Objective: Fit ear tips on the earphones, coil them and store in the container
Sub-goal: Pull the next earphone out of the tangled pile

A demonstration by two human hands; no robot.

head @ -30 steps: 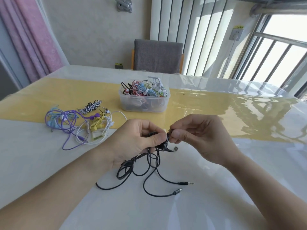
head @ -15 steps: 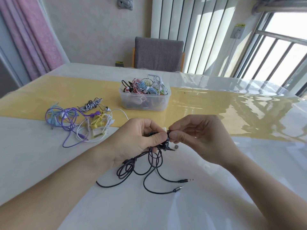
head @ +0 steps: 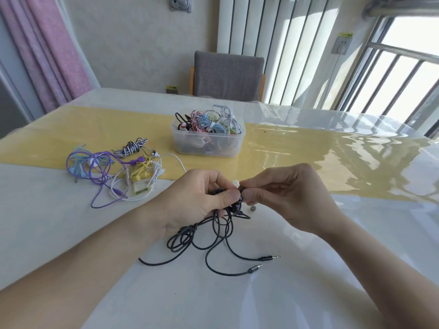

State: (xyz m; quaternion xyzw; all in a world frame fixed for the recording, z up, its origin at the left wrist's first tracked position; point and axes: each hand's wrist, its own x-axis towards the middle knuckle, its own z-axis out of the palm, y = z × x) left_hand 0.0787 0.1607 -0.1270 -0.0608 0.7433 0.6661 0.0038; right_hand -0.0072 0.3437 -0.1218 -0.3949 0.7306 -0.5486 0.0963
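Both hands meet just above the table (head: 71,233), near its middle. The left hand (head: 197,198) curls its fingers round the black earphones (head: 221,233), thumb pressed on top; the cable drops in loose loops onto the table, two jack plugs lying to the near right. The right hand (head: 285,193) pinches the earbud end right against the left thumb. A small ear tip (head: 253,208) lies just beside the right hand. Far behind, the clear container (head: 206,144) holds coiled earphones. To the left, a tangle of coloured earphones (head: 114,176) sprawls.
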